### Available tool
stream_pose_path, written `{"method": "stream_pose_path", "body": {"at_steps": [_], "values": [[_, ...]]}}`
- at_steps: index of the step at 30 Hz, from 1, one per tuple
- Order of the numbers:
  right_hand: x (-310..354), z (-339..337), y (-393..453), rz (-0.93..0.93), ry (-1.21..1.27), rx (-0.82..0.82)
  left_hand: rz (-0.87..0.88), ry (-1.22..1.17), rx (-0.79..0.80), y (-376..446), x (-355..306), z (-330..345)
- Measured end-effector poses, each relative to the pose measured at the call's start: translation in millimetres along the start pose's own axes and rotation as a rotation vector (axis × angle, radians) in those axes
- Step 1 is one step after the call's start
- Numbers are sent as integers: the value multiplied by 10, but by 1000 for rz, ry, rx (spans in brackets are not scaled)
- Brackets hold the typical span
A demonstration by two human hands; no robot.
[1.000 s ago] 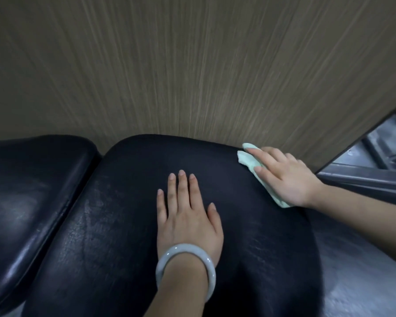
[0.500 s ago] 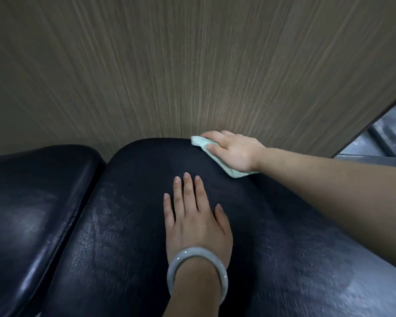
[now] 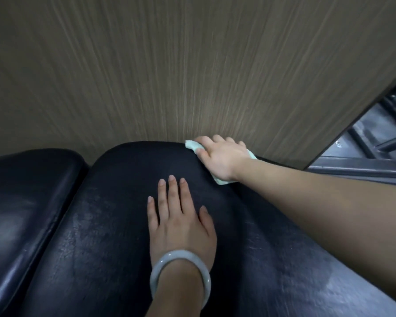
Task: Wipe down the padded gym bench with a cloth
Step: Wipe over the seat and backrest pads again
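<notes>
The black padded bench fills the lower part of the view, its far rounded end close to a wood-grain wall. My right hand reaches across to that far end and grips a folded pale green cloth, pressing it on the pad's upper right rim. Most of the cloth is hidden under the hand; its corners show at the fingertips and below the wrist. My left hand lies flat with straight fingers on the middle of the pad and wears a pale bangle.
A second black pad sits to the left across a narrow gap. The wood-grain wall rises right behind the bench. Dark metal frame bars stand at the far right.
My right hand slid the cloth from the pad's right side up and left along the far rim, then nearly stopped. My left hand stayed flat in place.
</notes>
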State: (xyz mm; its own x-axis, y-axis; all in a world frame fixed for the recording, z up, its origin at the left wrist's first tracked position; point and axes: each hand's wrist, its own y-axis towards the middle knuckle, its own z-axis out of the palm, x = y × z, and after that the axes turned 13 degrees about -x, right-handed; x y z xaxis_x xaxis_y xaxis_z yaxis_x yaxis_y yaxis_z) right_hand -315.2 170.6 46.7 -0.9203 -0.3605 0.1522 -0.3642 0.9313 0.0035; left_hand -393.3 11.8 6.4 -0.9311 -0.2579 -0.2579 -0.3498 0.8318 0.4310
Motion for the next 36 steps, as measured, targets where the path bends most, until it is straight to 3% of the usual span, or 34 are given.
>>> {"method": "stream_pose_path", "body": {"at_steps": [11,29,36], "values": [[-1,18,17,5,68,-13,-36,34,165,39,-32,-112],[-21,64,-23,7,42,-45,-39,-3,107,-24,-13,-78],[-478,-53,-595,-40,45,-67,-26,-23,108,-6,-47,-100]]}}
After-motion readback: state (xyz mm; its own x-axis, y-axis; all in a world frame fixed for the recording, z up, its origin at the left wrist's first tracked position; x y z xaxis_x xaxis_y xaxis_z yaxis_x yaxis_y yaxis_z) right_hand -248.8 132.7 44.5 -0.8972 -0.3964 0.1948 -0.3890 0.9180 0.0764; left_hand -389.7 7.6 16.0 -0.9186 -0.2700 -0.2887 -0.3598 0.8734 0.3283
